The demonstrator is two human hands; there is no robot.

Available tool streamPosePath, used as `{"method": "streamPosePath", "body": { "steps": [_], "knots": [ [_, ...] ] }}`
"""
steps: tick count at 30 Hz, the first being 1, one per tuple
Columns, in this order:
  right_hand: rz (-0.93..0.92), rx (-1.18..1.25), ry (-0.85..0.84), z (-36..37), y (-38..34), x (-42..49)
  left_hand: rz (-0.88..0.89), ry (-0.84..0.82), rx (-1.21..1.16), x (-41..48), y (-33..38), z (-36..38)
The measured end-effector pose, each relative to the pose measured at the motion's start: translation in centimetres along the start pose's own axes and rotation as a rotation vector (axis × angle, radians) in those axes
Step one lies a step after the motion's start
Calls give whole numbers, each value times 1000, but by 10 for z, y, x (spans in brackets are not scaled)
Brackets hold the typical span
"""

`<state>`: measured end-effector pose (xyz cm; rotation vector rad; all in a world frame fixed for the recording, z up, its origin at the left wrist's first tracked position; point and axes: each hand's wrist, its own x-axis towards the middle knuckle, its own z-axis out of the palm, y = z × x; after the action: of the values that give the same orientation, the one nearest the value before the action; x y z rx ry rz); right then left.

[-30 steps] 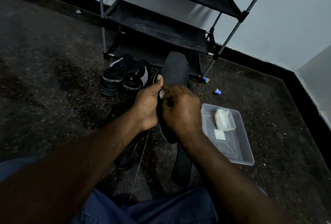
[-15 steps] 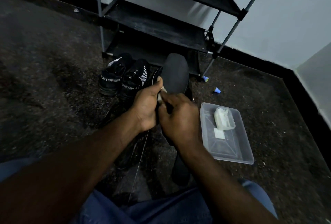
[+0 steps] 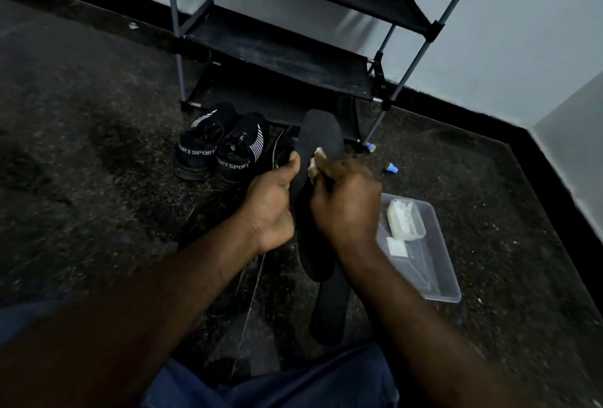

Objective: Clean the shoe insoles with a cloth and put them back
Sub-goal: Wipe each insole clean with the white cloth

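Right hand [image 3: 346, 208], fingers pinched on the cloth [image 3: 317, 159], has slid up the insole [image 3: 321, 133] toward its toe. Left hand [image 3: 270, 208] clamps the insole's edge beside the shoes [image 3: 222, 149] (dim view, probably still mid-wipe).

The light is dim. A dark speckled floor [image 3: 98, 120] spreads across the near and left of the scene. A pale far wall [image 3: 509, 32] meets a side wall [image 3: 580, 136] in a corner on the right, both edged by black skirting [image 3: 551, 163]. A black shelf rack [image 3: 277, 58] with grey poles stands against the far wall.
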<state>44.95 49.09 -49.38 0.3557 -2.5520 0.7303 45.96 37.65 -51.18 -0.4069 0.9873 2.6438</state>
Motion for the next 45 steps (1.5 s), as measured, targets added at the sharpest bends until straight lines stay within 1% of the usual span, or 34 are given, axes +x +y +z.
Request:
{"method": "streamPosePath", "body": {
  "steps": [3,6,9,11,13,18,21,23,26,29,31,33,37,39,42,43,45],
  "knots": [
    [-106,-23,-64,5,-12,-27,3,10,2,4,0,-6],
    [-135,-143,-51,1,-10,-34,-17,19,-2,3,-3,-6],
    [-82,-231,6,-5,2,-22,14,67,11,2,-5,-3],
    [6,-236,30,-9,8,-13,25,89,7,4,-8,-1],
    [35,-224,32,-11,12,-10,29,112,4,5,-10,1],
    [-142,-194,-86,-5,5,-41,54,130,-13,5,-7,-2],
    [-165,-206,-91,-3,5,-46,51,121,-22,4,-5,-4],
    [-151,-251,-44,-5,10,-37,42,108,-11,3,-5,-3],
    [-33,-289,31,-10,18,-14,49,117,11,3,-8,2],
    [39,-249,29,-13,22,-3,54,123,12,6,-12,1],
    [-4,-216,6,-10,19,-10,37,106,20,7,-11,-1],
    [-95,-202,-11,-3,14,-26,26,92,20,8,-9,-4],
    [-248,-213,-36,0,14,-36,73,100,59,10,-8,-12],
    [-220,-268,-27,-3,21,-25,92,107,90,9,-10,-9],
    [-41,-257,6,-8,30,-5,98,107,86,12,-16,-9],
    [-6,-237,3,-9,30,-3,92,111,88,14,-18,-9],
    [-23,-205,-24,-5,25,-10,82,127,109,16,-20,-11]
  ]
}}
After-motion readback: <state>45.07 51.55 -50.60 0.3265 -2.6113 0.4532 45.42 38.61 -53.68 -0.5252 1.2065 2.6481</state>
